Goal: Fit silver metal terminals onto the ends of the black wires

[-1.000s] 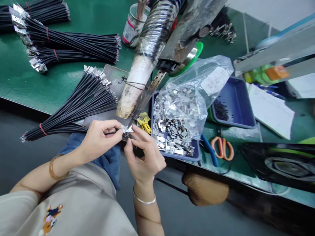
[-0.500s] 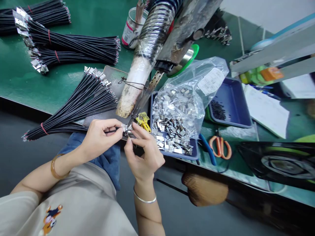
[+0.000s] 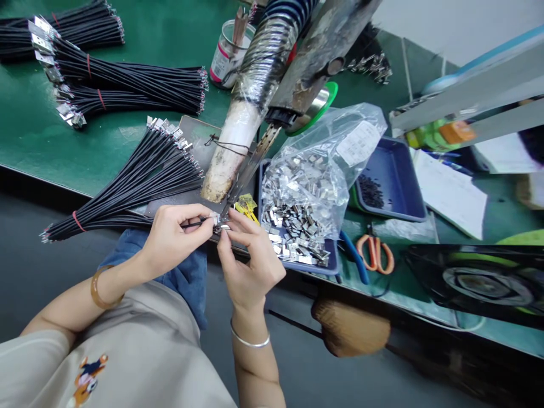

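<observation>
My left hand (image 3: 176, 241) pinches a thin black cable (image 3: 193, 224) close to its end, where a small silvery connector (image 3: 216, 217) shows at the fingertips. Right above that end sits the tip of a soldering iron (image 3: 250, 167), which slants down from a grey metal holder. Facing it from the other side, my right hand (image 3: 250, 258) has its thumb and fingers closed around a small shiny metal piece (image 3: 223, 226). Fingers partly cover this piece, and its contact with the connector is too small to make out.
A foil-wrapped fume hose (image 3: 232, 147) hangs beside the iron. Bundled cables (image 3: 140, 175) lie at left. A blue tray (image 3: 335, 263) holds metal shells and a plastic bag (image 3: 361, 130). To the right are orange-handled scissors (image 3: 375, 254), another blue tray (image 3: 410, 192) and a black fan-like device (image 3: 480, 283).
My right thumb has risen toward the cable end and closed with the fingers on the small metal piece. My left hand stays nearly still. The view has shifted slightly.
</observation>
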Demonstrator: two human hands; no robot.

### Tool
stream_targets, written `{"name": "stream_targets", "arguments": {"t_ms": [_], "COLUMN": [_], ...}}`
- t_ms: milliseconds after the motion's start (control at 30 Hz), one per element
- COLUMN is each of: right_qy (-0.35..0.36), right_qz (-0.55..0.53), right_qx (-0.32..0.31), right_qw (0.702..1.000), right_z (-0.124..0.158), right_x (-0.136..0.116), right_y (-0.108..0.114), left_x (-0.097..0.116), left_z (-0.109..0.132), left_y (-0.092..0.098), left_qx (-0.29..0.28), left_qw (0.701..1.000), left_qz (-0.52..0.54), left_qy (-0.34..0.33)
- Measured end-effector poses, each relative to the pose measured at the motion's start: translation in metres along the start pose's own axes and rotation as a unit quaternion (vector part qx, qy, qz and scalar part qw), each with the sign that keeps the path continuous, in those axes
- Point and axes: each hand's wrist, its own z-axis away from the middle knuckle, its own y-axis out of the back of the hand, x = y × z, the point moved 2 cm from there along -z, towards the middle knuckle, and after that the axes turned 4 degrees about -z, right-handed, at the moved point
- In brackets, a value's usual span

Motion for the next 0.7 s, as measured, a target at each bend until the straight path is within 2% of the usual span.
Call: {"name": "stream_targets", "arguments": {"t_ms": [333, 500, 700], "right_qy": [0.008, -0.011, -0.001], "right_qz": [-0.005, 0.007, 0.008], "right_qx": [-0.014, -0.006, 0.008], "right_qw": [1.0, 1.0, 1.0], "right_z": [0.0068, 0.0039, -0.0009], "right_x": [0.0022, 0.0036, 0.0007], "right_y": [0.004, 0.0025, -0.0004], "left_x": [-0.0037, -0.0023, -0.0008], "left_z": [0.0014, 0.0018, 0.0004], "left_y": [0.0001, -0.0003, 0.0008], "left_qx": [-0.014, -0.004, 0.002], "left_qw": [0.998, 0.999, 1.0], "left_qz": [-0.046, -0.04, -0.015], "left_qy": [-0.029, -0.021, -0.01]}}
